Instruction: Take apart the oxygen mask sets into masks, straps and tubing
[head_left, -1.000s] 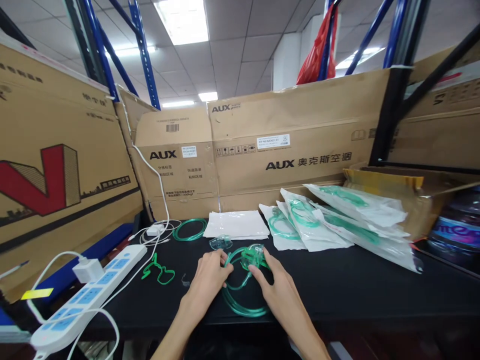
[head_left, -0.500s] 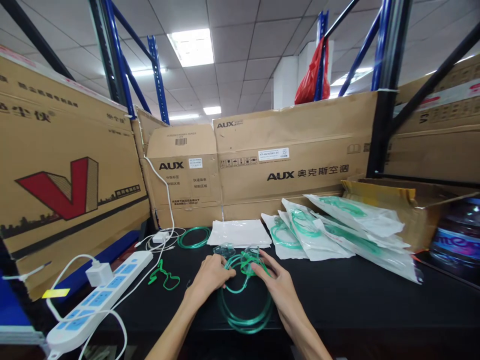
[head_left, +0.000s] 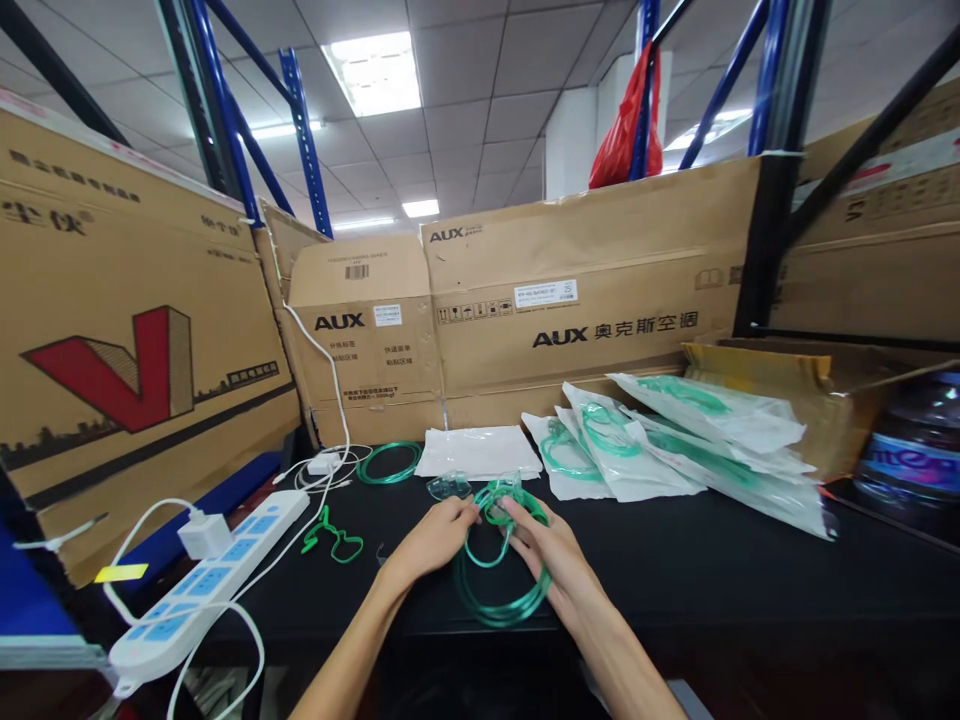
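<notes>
A coil of clear green tubing (head_left: 501,615) hangs in loops between my hands at the front of the black table. My right hand (head_left: 553,555) is closed round the bundled upper part of the tubing, thumb on top. On its other side my left hand (head_left: 439,540) pinches the tubing with thumb and fingers together; the exact grip is partly hidden. Just beyond my left fingertips lies a clear plastic piece (head_left: 448,487), perhaps a mask. Behind the bundle is a flat white pouch (head_left: 480,453).
Clear-fronted packets of green tubing (head_left: 709,455) are piled at right, near an open carton (head_left: 847,400) and a large bottle (head_left: 915,450). Left are a green elastic band (head_left: 334,540), another tubing coil (head_left: 390,463) and a white power strip (head_left: 210,580). Cardboard panels (head_left: 555,300) wall the back.
My right hand has moved under and around the bundle, and the tubing coil has shifted slightly right and up. My left hand has come away from the clear plastic piece. The view has tilted slightly.
</notes>
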